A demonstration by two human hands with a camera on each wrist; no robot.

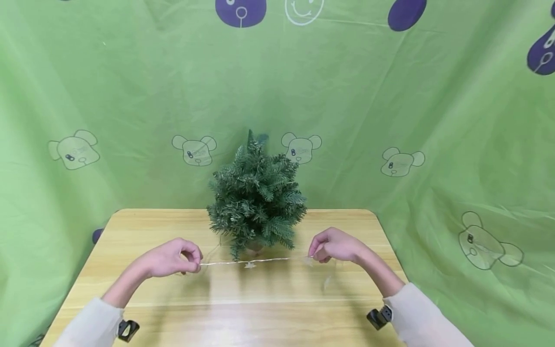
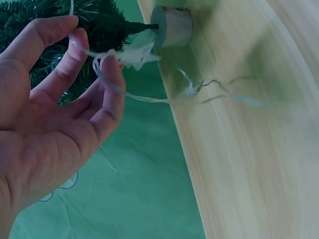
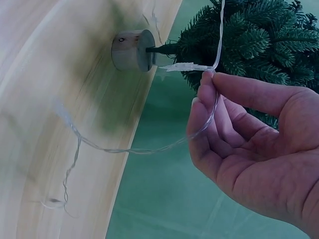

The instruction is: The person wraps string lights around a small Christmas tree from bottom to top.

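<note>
A string of star-shaped fairy lights (image 1: pixel 269 260) is stretched between both hands, in front of a small artificial Christmas tree (image 1: pixel 256 197). My left hand (image 1: pixel 179 258) pinches the clear wire at one end; in the left wrist view, more wire loops past the fingers and a pale star (image 2: pixel 137 56) hangs beside them. At the other end, my right hand (image 1: pixel 336 246) pinches the wire between thumb and forefinger, next to a clear star (image 3: pixel 184 66). From there a loose length of wire (image 3: pixel 149 150) dangles below the right hand. One star (image 1: pixel 250 265) hangs midway along the taut stretch.
The tree stands on a round wooden base (image 3: pixel 132 50) toward the back of the light wood table (image 1: pixel 143 226). Green cloth (image 1: pixel 347 96) printed with bear heads surrounds the table behind and at both sides.
</note>
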